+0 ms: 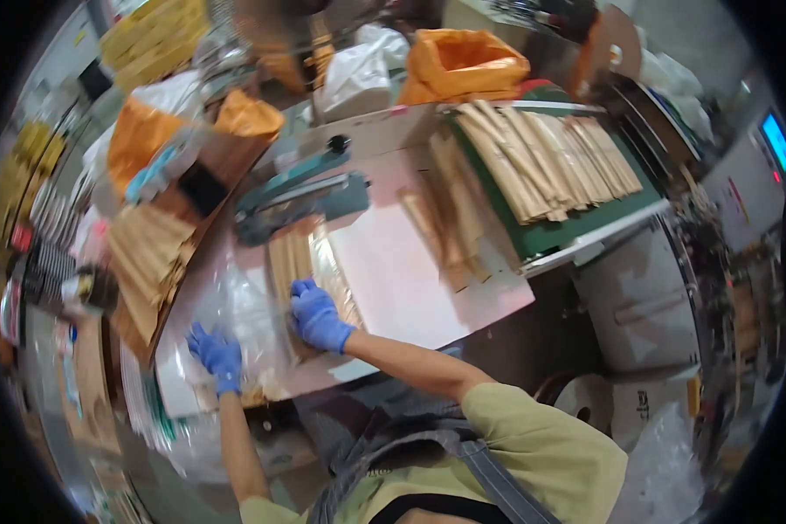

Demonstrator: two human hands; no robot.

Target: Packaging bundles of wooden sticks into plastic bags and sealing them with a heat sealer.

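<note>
Both my hands wear blue gloves. My left hand [216, 354] lies over a pile of clear plastic bags [243, 306] on the left of the pink-white tabletop [402, 279], its fingers spread. My right hand [319, 316] is closed, its fingers curled at the stack of brown paper strips [290, 258] just right of those bags. What it pinches is hidden by the hand and some blur. A shiny, plastic-wrapped strip [330, 262] runs along the right side of that stack. Beyond it stands a teal bag sealer [301, 199] with a long arm.
Several wrapped brown paper bundles [541, 162] lie on a green surface [533, 240] at the right. Loose brown strips [445, 223] lie beside it. Left, a cardboard sheet [153, 327] bears brown paper and a dark phone-like slab [203, 188]. Orange sacks [463, 70] stand behind.
</note>
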